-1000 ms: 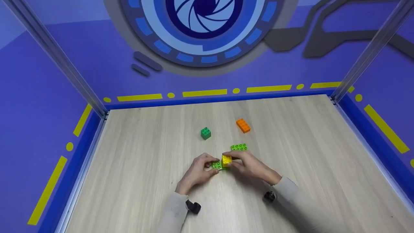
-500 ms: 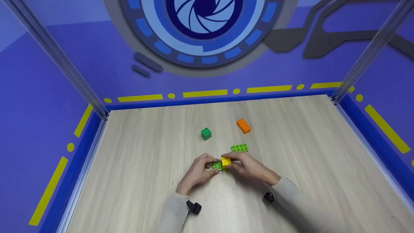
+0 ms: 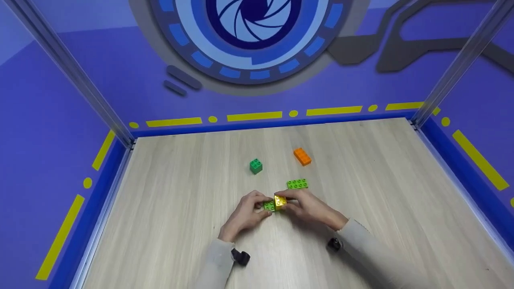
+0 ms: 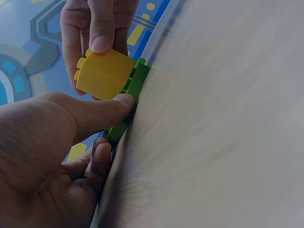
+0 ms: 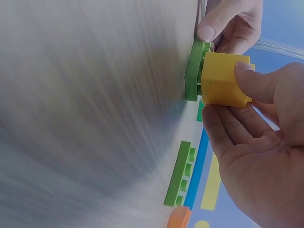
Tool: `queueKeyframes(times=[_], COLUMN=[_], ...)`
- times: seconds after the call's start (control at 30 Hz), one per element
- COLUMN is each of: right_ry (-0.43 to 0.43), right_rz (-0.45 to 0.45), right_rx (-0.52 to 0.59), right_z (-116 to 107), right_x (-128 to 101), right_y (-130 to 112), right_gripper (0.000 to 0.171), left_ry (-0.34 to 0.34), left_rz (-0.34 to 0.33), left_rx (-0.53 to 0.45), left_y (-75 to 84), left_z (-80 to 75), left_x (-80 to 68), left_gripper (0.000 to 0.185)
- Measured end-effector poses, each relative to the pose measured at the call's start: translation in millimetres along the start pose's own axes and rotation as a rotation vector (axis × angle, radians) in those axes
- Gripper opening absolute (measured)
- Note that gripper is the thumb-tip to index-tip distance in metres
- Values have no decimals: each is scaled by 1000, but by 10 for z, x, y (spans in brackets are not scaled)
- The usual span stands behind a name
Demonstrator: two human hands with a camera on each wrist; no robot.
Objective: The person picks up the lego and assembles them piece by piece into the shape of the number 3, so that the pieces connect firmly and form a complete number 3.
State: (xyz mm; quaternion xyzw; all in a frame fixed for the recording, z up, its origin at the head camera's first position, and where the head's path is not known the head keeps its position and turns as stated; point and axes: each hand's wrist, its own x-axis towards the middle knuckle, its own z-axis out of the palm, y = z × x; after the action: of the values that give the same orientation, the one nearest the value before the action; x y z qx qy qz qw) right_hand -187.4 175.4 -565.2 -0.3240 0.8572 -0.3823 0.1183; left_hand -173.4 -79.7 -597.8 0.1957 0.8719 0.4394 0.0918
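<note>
Two hands met near the middle of the wooden bench (image 3: pixel 180 224). The right hand (image 3: pixel 311 208) pinched a yellow brick (image 3: pixel 280 201) between thumb and fingers, seated on the right end of a flat lime green plate (image 3: pixel 269 206) that lay on the bench. The left hand (image 3: pixel 245 212) gripped that plate at its left end, thumb tip pressed on its edge right beside the yellow brick, as the left wrist view showed. A second lime green plate (image 3: pixel 297 184) lay flat just behind the right hand, not touched. Farther back sat a small dark green cube brick (image 3: pixel 255 165) and an orange brick (image 3: pixel 302 156), apart from each other and from the hands. Purple walls (image 3: pixel 60 120) with yellow dashes enclosed the bench. Both sleeves were light grey.
</note>
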Motion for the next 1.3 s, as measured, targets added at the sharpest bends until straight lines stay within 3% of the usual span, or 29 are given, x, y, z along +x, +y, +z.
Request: queueKeyframes(times=[0.63,1.13,1.3], right_ry=[-48,-41,-28], right_rz=[25,84,63], right_rx=[-9,73,101], right_z=[-44,-21,9], right_x=[29,0,1], right_y=[10,35,23], right_gripper=[42,44,44], left_ry=[4,-7,-16], left_rz=[16,16,29], left_rx=[-4,-10,-2], left_y=[-18,-14,-17], left_z=[6,18,-2], left_x=[-7,-2,-1], left_gripper=[35,36,35])
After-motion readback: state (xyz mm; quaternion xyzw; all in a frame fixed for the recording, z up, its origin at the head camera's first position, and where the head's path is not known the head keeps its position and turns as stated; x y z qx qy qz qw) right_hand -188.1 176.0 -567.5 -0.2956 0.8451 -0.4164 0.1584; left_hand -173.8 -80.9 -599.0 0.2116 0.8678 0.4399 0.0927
